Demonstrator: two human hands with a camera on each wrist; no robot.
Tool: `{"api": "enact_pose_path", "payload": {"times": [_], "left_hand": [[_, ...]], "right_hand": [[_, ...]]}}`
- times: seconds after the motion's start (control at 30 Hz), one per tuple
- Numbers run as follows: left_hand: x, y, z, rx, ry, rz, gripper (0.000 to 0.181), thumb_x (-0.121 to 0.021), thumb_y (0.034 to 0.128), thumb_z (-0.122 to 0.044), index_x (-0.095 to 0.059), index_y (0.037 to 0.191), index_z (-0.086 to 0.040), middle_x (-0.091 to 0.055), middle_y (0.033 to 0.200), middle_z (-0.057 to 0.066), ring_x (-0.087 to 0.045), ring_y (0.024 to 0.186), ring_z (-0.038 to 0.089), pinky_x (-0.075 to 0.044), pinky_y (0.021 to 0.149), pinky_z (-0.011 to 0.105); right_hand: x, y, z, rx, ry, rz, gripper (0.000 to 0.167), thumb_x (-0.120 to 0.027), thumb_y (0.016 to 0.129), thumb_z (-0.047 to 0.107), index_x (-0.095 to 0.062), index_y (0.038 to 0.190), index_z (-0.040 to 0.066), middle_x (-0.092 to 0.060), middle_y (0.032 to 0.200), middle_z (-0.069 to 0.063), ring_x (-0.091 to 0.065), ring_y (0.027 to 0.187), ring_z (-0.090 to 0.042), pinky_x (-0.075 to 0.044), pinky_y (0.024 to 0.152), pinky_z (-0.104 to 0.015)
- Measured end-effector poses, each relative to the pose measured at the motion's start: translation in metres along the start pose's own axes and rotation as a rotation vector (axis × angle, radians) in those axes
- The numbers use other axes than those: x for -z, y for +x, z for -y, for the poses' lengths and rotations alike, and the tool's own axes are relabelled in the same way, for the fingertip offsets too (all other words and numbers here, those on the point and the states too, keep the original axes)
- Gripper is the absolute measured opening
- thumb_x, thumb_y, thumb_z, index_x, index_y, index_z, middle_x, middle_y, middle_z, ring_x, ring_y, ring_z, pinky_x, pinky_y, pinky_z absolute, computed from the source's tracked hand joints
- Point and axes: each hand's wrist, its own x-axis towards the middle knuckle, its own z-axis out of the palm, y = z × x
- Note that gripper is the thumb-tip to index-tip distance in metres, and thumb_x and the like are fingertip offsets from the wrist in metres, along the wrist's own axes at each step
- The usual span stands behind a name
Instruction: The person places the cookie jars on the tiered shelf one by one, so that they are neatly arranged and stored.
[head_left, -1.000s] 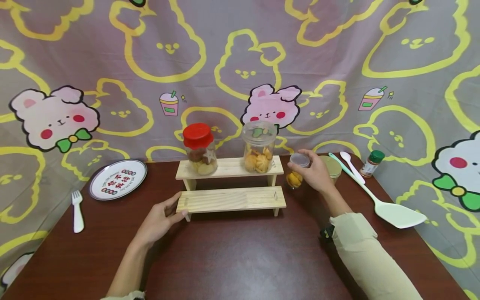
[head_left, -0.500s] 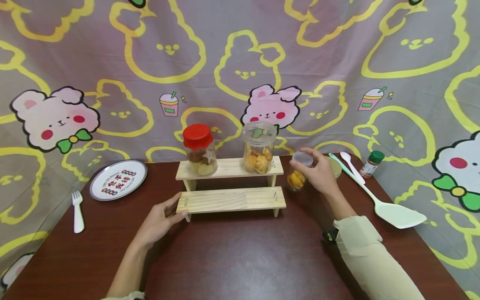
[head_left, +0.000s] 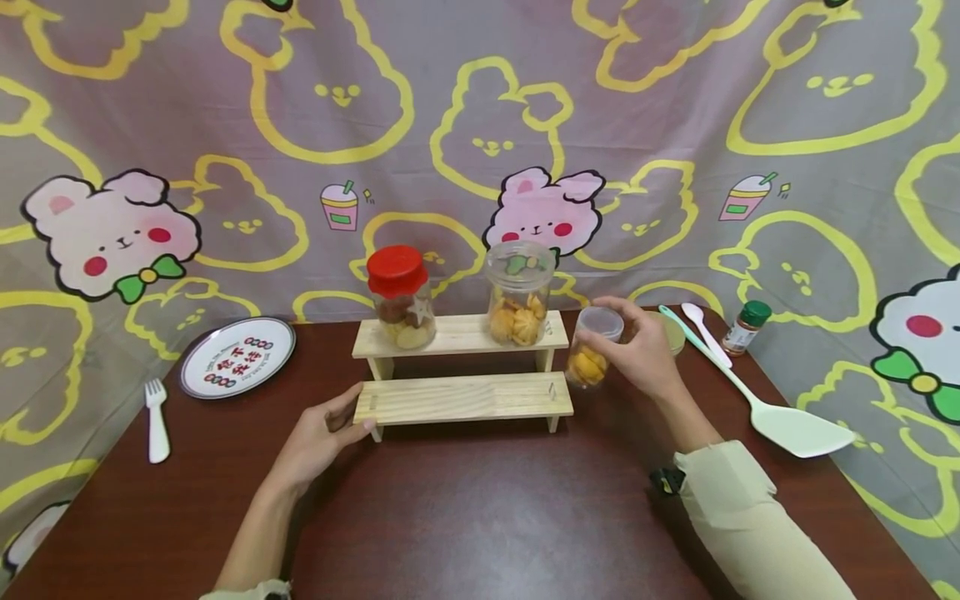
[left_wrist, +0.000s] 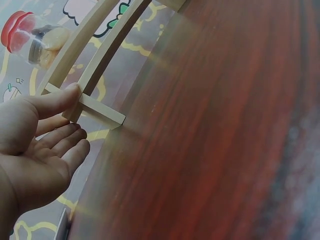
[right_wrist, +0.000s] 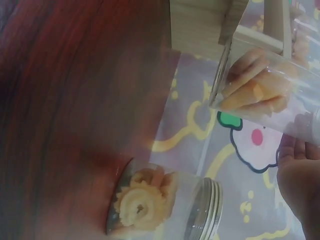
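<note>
My left hand (head_left: 318,437) holds the left end of the lower tier of a two-tier wooden rack (head_left: 465,398), thumb on the front; the left wrist view shows the hand (left_wrist: 40,145) pinching the rack's end (left_wrist: 102,111). In my right hand (head_left: 641,354) is a small clear jar (head_left: 588,364) of orange snacks, gripped near its lid just right of the rack. The right wrist view shows this jar (right_wrist: 260,87) raised off the table and tilted, the hand (right_wrist: 302,175) at its lid end. On the upper tier stand a red-lidded jar (head_left: 405,321) and a larger clear-lidded jar (head_left: 519,312).
A gold-lidded jar (head_left: 670,331) stands behind the right hand, seen with ring-shaped snacks in the right wrist view. Further right lie a white spoon (head_left: 705,333) and a pale green spatula (head_left: 798,429), near a green-capped bottle (head_left: 746,327). At left are a plate (head_left: 238,358) and a white fork (head_left: 157,421).
My right hand has lifted the small jar a little and shifted it, its base now nearer the rack's right end. The left hand has stayed on the rack.
</note>
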Motion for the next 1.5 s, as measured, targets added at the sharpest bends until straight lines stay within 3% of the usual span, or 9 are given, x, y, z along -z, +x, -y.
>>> {"api": "enact_pose_path", "payload": {"times": [0.2, 0.33, 0.63, 1.0, 1.5], "left_hand": [[0.0, 0.0, -0.002, 0.022, 0.001, -0.009, 0.072, -0.076, 0.0936, -0.018, -0.04, 0.154, -0.001, -0.042, 0.153, 0.019, -0.039, 0.141, 0.031, -0.037, 0.109, 0.041], [0.001, 0.0, -0.002, 0.037, -0.007, -0.026, 0.07, -0.077, 0.0925, -0.018, -0.044, 0.152, -0.002, -0.044, 0.152, 0.018, -0.041, 0.14, 0.029, -0.039, 0.108, 0.035], [0.001, 0.001, -0.001, 0.039, -0.035, -0.037, 0.07, -0.079, 0.0909, -0.016, -0.046, 0.151, -0.003, -0.046, 0.151, 0.016, -0.042, 0.139, 0.026, -0.041, 0.098, 0.016], [0.0, 0.001, -0.002, 0.03, -0.038, -0.041, 0.07, -0.079, 0.0905, -0.014, -0.045, 0.151, -0.001, -0.045, 0.151, 0.018, -0.043, 0.137, 0.026, -0.043, 0.096, 0.014], [0.001, 0.001, -0.001, 0.04, -0.035, -0.043, 0.071, -0.079, 0.0905, -0.016, -0.045, 0.151, -0.001, -0.045, 0.151, 0.018, -0.044, 0.136, 0.027, -0.043, 0.095, 0.014]], "right_hand": [[-0.003, 0.001, -0.021, 0.009, 0.083, 0.022, 0.046, -0.078, 0.084, -0.005, -0.061, 0.126, -0.009, -0.065, 0.105, -0.021, -0.062, 0.081, -0.009, -0.052, 0.066, -0.019], [-0.005, 0.002, -0.03, 0.03, 0.123, 0.025, 0.047, -0.08, 0.083, -0.005, -0.063, 0.126, -0.007, -0.066, 0.107, -0.018, -0.064, 0.084, -0.012, -0.054, 0.068, -0.019], [-0.019, -0.002, -0.024, 0.045, 0.226, 0.106, 0.048, -0.078, 0.083, -0.008, -0.061, 0.128, -0.007, -0.064, 0.109, -0.02, -0.065, 0.088, -0.015, -0.055, 0.07, -0.021], [-0.033, -0.007, -0.02, 0.022, 0.272, 0.14, 0.05, -0.078, 0.082, -0.008, -0.059, 0.128, -0.007, -0.063, 0.112, -0.022, -0.064, 0.09, -0.019, -0.055, 0.073, -0.023], [-0.065, -0.011, -0.008, 0.028, 0.36, 0.178, 0.052, -0.078, 0.082, -0.009, -0.059, 0.131, -0.006, -0.065, 0.11, -0.014, -0.064, 0.094, -0.019, -0.056, 0.08, -0.025]]}}
